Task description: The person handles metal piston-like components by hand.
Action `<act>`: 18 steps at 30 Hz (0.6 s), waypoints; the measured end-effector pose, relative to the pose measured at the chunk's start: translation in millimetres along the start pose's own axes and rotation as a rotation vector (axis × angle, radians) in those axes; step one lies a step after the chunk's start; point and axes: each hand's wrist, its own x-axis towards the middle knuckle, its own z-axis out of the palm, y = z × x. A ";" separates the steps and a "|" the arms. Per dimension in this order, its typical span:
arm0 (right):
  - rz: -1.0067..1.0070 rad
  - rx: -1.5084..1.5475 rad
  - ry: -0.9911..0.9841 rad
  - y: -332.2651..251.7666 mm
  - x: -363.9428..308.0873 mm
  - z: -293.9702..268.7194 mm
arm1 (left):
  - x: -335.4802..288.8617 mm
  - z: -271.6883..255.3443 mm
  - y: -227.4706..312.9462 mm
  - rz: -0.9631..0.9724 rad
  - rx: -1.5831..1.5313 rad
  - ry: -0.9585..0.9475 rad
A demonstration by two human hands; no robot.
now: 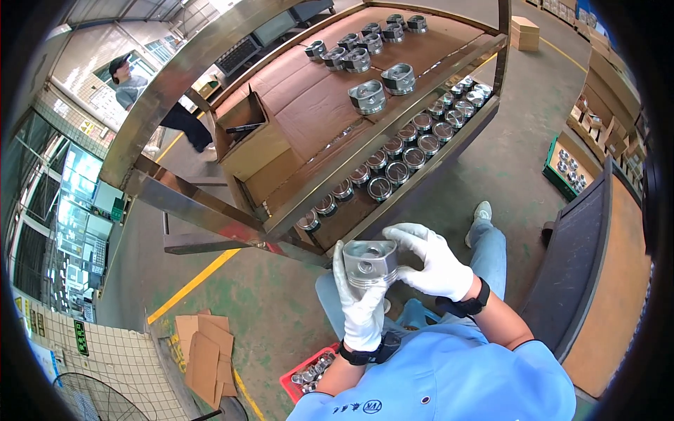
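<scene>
A silver metal engine piston (368, 266) is held upright in front of me, its pin-bore side showing. My left hand (359, 309), in a white glove, is closed around its left side and underside. The white-gloved fingers of my right hand (439, 263) curve round its right side, with fingertips and thumb against it. On the cart's lower shelf just beyond my hands stand rows of pistons (397, 172), crowns up. More pistons (368, 97) stand in groups on the brown-covered upper shelf.
The metal cart frame (210, 217) lies just beyond my hands. A cardboard box (253, 144) sits at its left end. A red crate (298, 382) of metal parts and flattened cardboard (209, 358) are low left. A dark-edged bench (583, 266) stands right. A person (133, 91) is at far left.
</scene>
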 end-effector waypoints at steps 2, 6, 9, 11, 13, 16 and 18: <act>0.096 0.063 0.024 0.4 -4.2 -0.4 | 2.7 -6.0 -6.8 0.271 0.393 0.059; 0.203 0.220 0.085 4.5 -9.9 -3.8 | 6.9 -18.9 -14.4 0.565 0.944 0.158; 0.160 0.240 0.049 0.3 -6.5 -9.0 | 6.0 -16.7 -13.7 0.655 1.158 0.156; 0.087 0.205 0.009 -7.5 0.6 -8.4 | 5.3 -13.9 -16.3 0.727 1.230 0.133; 0.032 0.135 0.000 -4.0 1.2 0.8 | 3.9 -15.4 -19.8 0.800 1.299 0.104; 0.111 0.105 0.011 1.7 -2.8 8.8 | 2.9 -21.4 -22.7 0.842 1.395 0.062; 0.163 0.124 0.037 0.0 -0.7 9.2 | 1.5 -18.1 -22.4 0.746 1.200 0.064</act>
